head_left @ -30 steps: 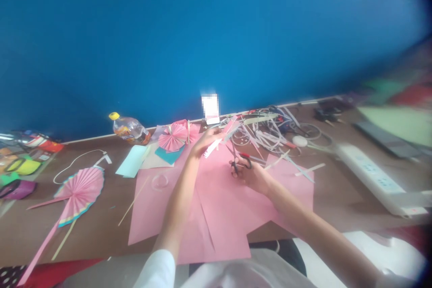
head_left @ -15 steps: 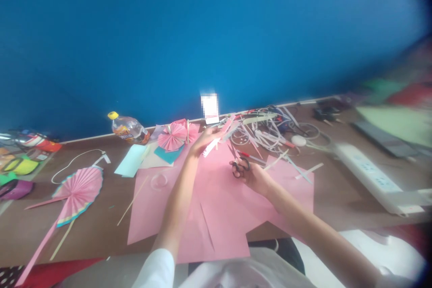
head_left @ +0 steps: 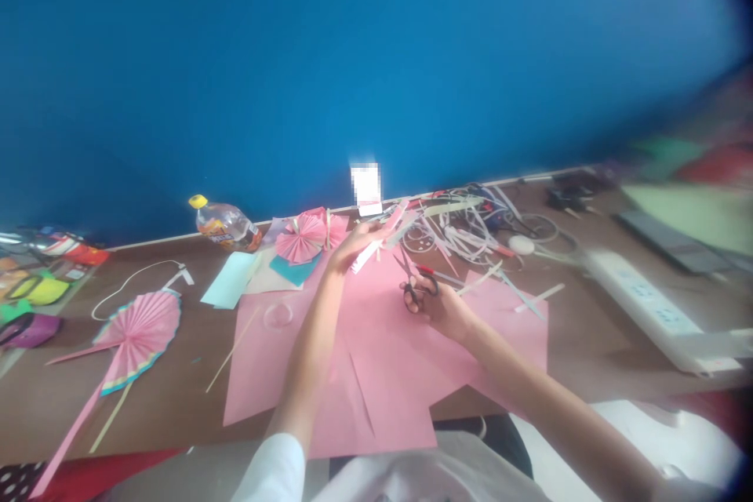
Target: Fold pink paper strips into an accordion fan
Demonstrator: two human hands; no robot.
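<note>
My left hand is closed around a narrow bundle of pink and white folded paper, held above the pink sheets. My right hand grips a pair of dark-handled scissors, with fingers through the loops. The scissor blades point up and away from me, parted a little, just right of the paper bundle and not touching it as far as I can see. Large pink paper sheets lie overlapping under both hands. A roll of clear tape rests on their left part.
A pink pleated fan lies on the left, with pleated pink rosettes and a bottle behind. Tangled cables and paper strips fill the back right. A power strip stands at the right, and a blue wall rises behind.
The scissor blades look slightly wider apart and turned a little to the left. My left hand and the paper bundle have hardly moved.
</note>
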